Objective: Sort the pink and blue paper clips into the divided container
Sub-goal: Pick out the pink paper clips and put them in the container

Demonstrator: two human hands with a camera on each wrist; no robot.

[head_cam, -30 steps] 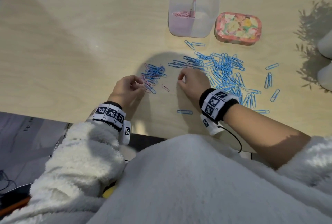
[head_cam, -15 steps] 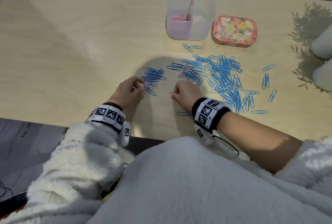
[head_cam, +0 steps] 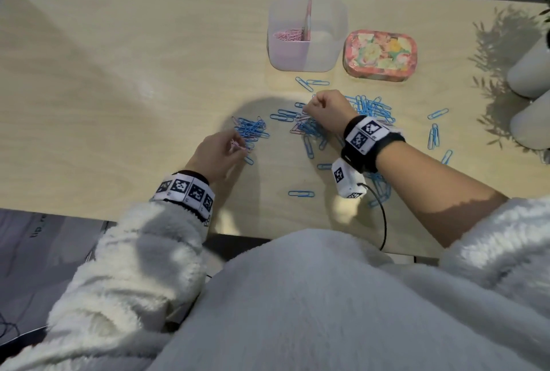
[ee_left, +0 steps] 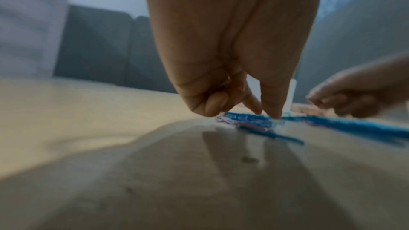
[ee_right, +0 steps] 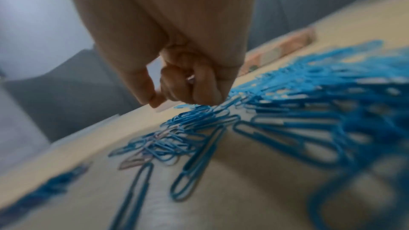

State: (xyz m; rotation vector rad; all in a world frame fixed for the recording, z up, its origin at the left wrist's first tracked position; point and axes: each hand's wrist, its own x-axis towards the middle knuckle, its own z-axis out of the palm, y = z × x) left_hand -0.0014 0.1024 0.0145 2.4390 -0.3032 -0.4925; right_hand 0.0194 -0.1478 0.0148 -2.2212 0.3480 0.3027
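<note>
A clear divided container (head_cam: 337, 18) stands at the back of the table, with pink paper clips (head_cam: 290, 35) in its left compartment. Blue paper clips (head_cam: 370, 108) lie spread in front of it, and a smaller mixed pile (head_cam: 251, 129) lies to the left. My left hand (head_cam: 238, 145) is at the near edge of the small pile and pinches a pink clip; its fingertips (ee_left: 273, 114) touch the pile. My right hand (head_cam: 308, 106) is curled above the left end of the big pile (ee_right: 309, 102), with a pale clip glinting inside its fingers (ee_right: 205, 85). Pink clips (head_cam: 297, 128) lie just under it.
A floral tin (head_cam: 380, 55) sits right of the container. Two white cylinders (head_cam: 529, 73) stand at the right edge. Loose blue clips (head_cam: 301, 193) lie scattered toward the near table edge (head_cam: 148, 216), and a black cable (head_cam: 384, 221) hangs from my right wrist.
My right hand picked up a pink clip near the front and moved away from me to the left end of the big pile. My left hand stayed at the small pile.
</note>
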